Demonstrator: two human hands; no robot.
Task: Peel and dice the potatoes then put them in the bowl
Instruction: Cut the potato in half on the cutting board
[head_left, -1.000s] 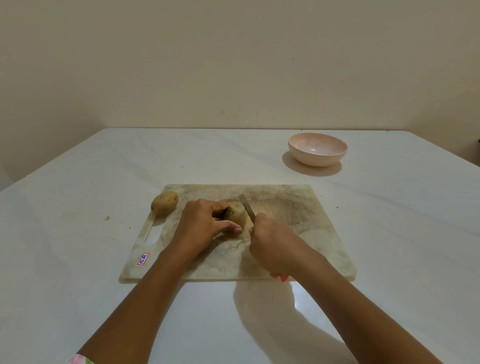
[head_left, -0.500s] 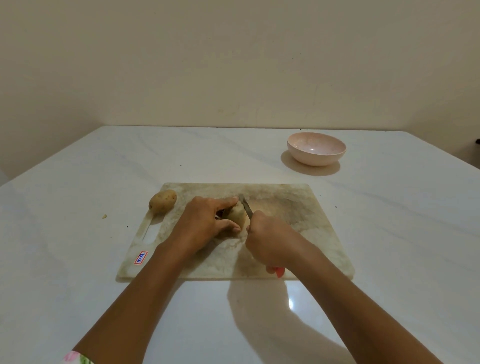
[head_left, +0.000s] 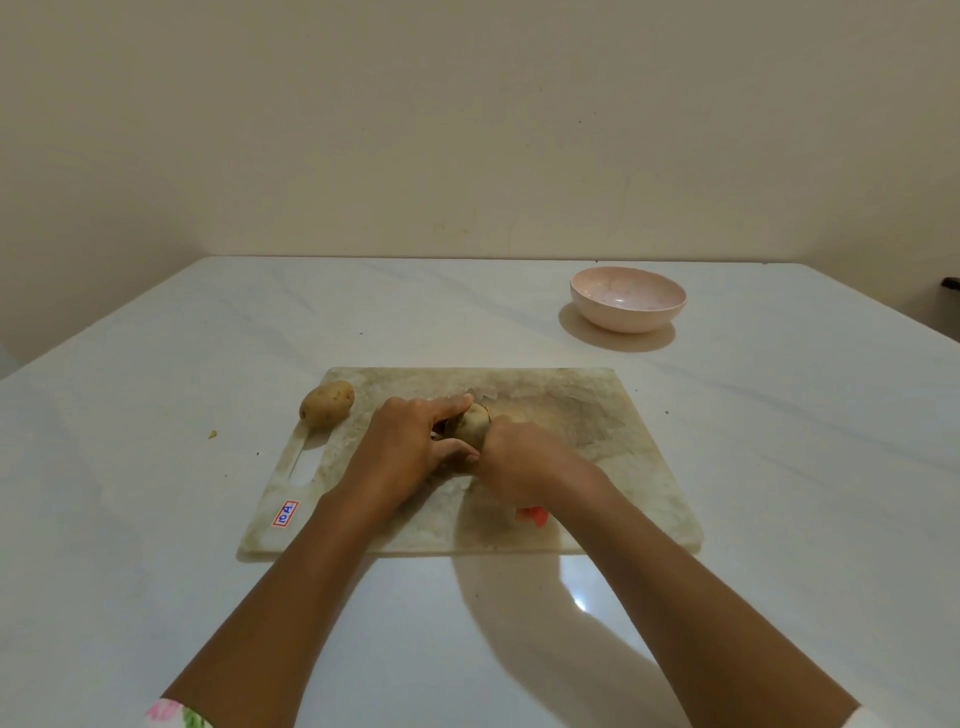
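Potato (head_left: 470, 426) sits pinched in your left grip (head_left: 410, 447); your right grip (head_left: 524, 462), just beside it, curls round the red-handled knife (head_left: 532, 516).

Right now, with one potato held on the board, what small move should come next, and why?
Probably draw the knife a short stroke under the skin of the potato. The left hand steadies it on the board, the right hand grips the knife against it, and its skin looks mostly on; the bowl holds nothing yet.
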